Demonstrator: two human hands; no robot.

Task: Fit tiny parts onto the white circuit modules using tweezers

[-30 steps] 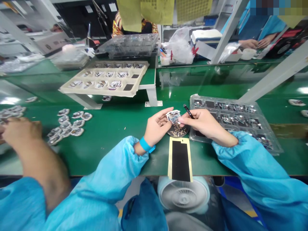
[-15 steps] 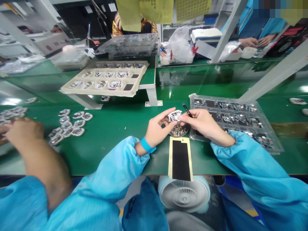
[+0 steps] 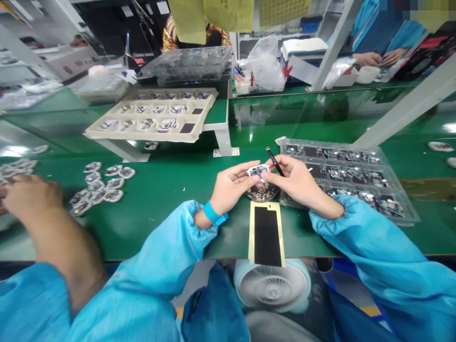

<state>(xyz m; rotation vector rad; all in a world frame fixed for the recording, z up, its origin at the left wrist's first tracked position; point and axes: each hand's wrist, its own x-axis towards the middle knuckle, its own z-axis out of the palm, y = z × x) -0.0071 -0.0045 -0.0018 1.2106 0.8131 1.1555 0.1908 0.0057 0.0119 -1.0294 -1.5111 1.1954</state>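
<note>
Between my two hands is a small white-shelled electronic part (image 3: 258,170) with circuitry inside. My left hand (image 3: 230,186) grips its left side with thumb and fingers. On its right side, my right hand (image 3: 290,175) presses with the thumb, while a black pen-like tool (image 3: 274,160) is tucked in the same hand, its end pointing up and left. Below the part sits a round dark base with a speckled top (image 3: 262,192). A black rectangular sheet with a yellow border (image 3: 267,235) lies in front of it, reaching over the table edge.
To the right is a clear compartment tray (image 3: 384,166) with circuit boards. A beige tray (image 3: 142,134) of parts rests on a raised stand. Several white-shelled parts (image 3: 96,185) lie at left, near a co-worker's hand (image 3: 32,199). A slanted grey post (image 3: 402,109) crosses the right side.
My right thumb and fingers have closed in on the white-shelled part, which is tilted differently. The black tool has shifted slightly left and stands steeper. The view has moved a little.
</note>
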